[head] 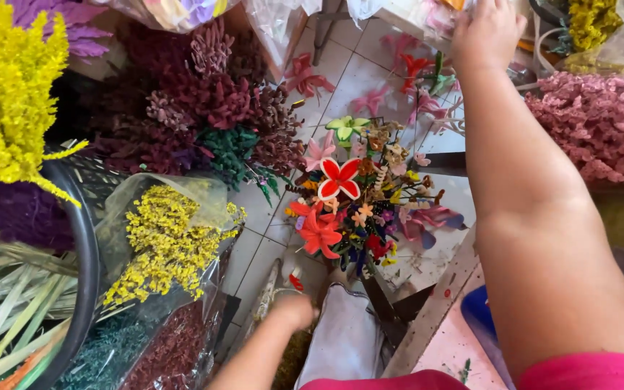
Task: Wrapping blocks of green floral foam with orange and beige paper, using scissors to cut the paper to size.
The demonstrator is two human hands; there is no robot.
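My left hand (294, 312) is low at the bottom centre, closed around the stems of a small mixed bouquet (359, 202) of red, orange, pink and green artificial flowers that points away from me. My right hand (487, 30) reaches far up to the top of the view, its fingers down on a heap of pink flowers and plastic wrap (435, 14); what the fingers hold is hidden. The right forearm (536, 202) crosses the right side of the view.
Bunches of dried flowers surround me: yellow (9, 94), dark maroon (196, 101), pink (601, 123), and small yellow ones in a clear bag (167, 238). A dark basket (84, 245) of pale stems stands at left. Loose red and pink flowers lie on the tiled floor (341, 79).
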